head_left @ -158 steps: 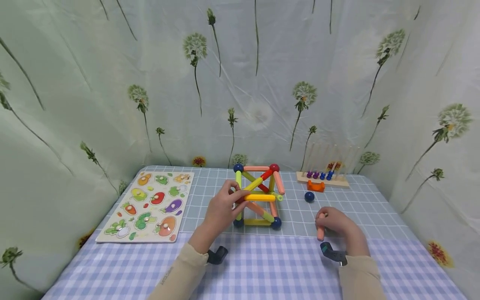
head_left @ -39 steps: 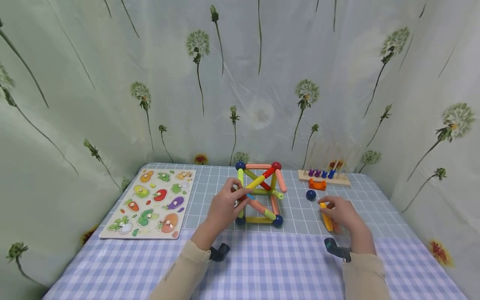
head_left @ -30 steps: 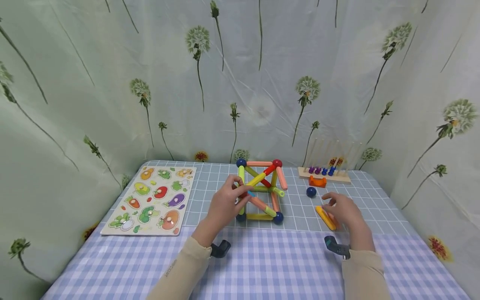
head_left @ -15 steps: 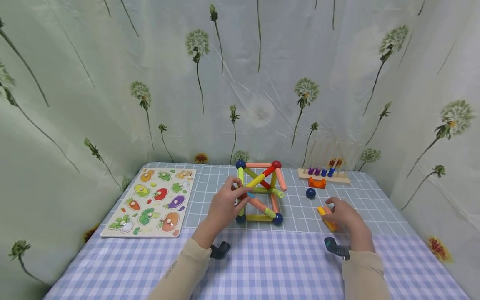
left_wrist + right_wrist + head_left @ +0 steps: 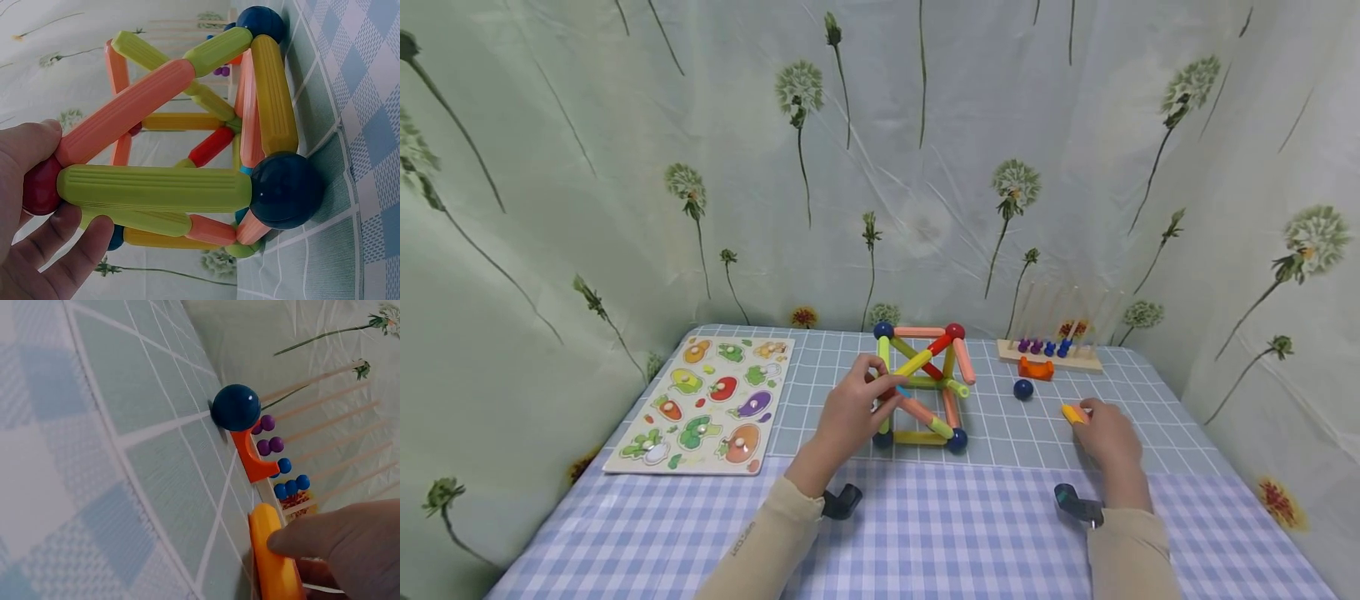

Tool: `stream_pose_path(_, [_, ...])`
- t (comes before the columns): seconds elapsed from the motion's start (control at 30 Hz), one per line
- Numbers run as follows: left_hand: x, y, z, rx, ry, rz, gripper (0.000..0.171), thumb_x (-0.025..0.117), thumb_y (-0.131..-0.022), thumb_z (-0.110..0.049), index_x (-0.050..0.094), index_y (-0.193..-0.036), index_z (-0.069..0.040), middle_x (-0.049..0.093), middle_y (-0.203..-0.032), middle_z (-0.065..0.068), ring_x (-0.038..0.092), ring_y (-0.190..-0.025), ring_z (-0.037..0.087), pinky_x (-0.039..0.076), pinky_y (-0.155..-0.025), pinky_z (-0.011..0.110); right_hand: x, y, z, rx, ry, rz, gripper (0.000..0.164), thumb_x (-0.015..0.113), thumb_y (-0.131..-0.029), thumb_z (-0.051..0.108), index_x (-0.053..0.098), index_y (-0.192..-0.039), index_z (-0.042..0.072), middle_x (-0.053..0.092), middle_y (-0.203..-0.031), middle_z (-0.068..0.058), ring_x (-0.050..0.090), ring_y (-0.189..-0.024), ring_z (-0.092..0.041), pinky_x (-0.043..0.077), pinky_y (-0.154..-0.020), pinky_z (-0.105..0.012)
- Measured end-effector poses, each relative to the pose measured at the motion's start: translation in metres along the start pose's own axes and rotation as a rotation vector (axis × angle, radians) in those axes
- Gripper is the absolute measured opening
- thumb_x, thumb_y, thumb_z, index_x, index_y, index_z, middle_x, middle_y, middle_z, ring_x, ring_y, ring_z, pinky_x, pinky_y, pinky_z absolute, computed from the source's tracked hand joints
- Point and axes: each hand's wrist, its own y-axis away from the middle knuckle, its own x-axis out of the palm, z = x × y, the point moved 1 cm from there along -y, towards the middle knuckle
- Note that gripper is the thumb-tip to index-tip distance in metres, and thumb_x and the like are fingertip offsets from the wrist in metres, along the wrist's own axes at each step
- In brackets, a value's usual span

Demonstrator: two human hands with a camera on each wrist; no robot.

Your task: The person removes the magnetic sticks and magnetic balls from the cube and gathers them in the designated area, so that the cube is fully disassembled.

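Observation:
My left hand pinches a red magnetic ball at the upper front left corner of a frame of magnetic sticks and balls. From that ball a green stick leads down to a dark blue ball, and a pink stick slants off. The frame stands on the grey checked cloth. Further right, my right hand grips a yellow magnetic stick, thumb along its side. A pink stick lies against it, mostly hidden by the hand.
A loose dark blue ball lies between the frame and my right hand. Behind it are an orange curved block and a wooden peg stand with purple and blue beads. A vegetable puzzle board lies at the left.
The yellow stick went from beside my left hand to my right hand, then lay released next to the pink stick. Now the right hand grips it again, further right. The left hand stays.

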Motion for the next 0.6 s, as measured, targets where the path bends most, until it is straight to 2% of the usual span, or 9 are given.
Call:
stream_pose_path(0.13, [-0.001, 0.000, -0.001, -0.002, -0.003, 0.005, 0.025, 0.081, -0.085, -0.021, 0.076, -0.110, -0.020, 0.050, -0.108, 0.002, 0.057, -0.081, 0.011, 0.051, -0.064, 0.018, -0.002, 0.002, 0.007, -0.050, -0.010, -0.099, 0.049, 0.058, -0.092, 0.019, 0.052, -0.134, -0.005, 0.056, -0.125, -0.034, 0.055, -0.108, -0.051, 0.048, -0.083, -0.059])
stream_pose_path(0.3, [-0.001, 0.000, -0.001, 0.001, -0.007, 0.003, 0.024, 0.080, -0.086, -0.023, 0.076, -0.110, -0.021, 0.050, -0.108, 0.002, 0.057, -0.080, 0.010, 0.050, -0.063, 0.017, -0.010, 0.009, 0.040, -0.209, -0.157, -0.192, 0.042, 0.057, -0.097, 0.019, 0.055, -0.132, -0.004, 0.059, -0.125, -0.031, 0.055, -0.113, -0.047, 0.045, -0.096, -0.060])
stream_pose_path(0.43, [-0.002, -0.001, 0.000, 0.006, -0.003, -0.006, 0.024, 0.080, -0.086, -0.022, 0.076, -0.109, -0.021, 0.050, -0.107, 0.002, 0.056, -0.079, 0.010, 0.049, -0.061, 0.017, -0.015, 0.022, 0.075, -0.336, -0.323, -0.165, 0.040, 0.055, -0.102, 0.019, 0.051, -0.137, 0.000, 0.061, -0.127, -0.026, 0.057, -0.118, -0.041, 0.044, -0.102, -0.057])
stream_pose_path(0.53, [-0.002, -0.001, 0.000, 0.007, 0.002, -0.009, 0.024, 0.080, -0.085, -0.023, 0.076, -0.108, -0.021, 0.050, -0.107, 0.002, 0.057, -0.079, 0.010, 0.048, -0.060, 0.016, -0.013, 0.031, 0.099, -0.415, -0.421, -0.112, 0.042, 0.056, -0.103, 0.025, 0.050, -0.142, 0.010, 0.064, -0.125, -0.021, 0.060, -0.117, -0.036, 0.049, -0.101, -0.054])
stream_pose_path(0.6, [-0.002, -0.001, 0.000, 0.007, 0.004, -0.009, 0.023, 0.080, -0.086, -0.023, 0.076, -0.108, -0.021, 0.050, -0.107, 0.002, 0.057, -0.078, 0.010, 0.047, -0.059, 0.016, -0.009, 0.036, 0.111, -0.478, -0.443, -0.061, 0.044, 0.055, -0.103, 0.028, 0.047, -0.145, 0.016, 0.065, -0.125, -0.019, 0.061, -0.115, -0.036, 0.051, -0.099, -0.053])
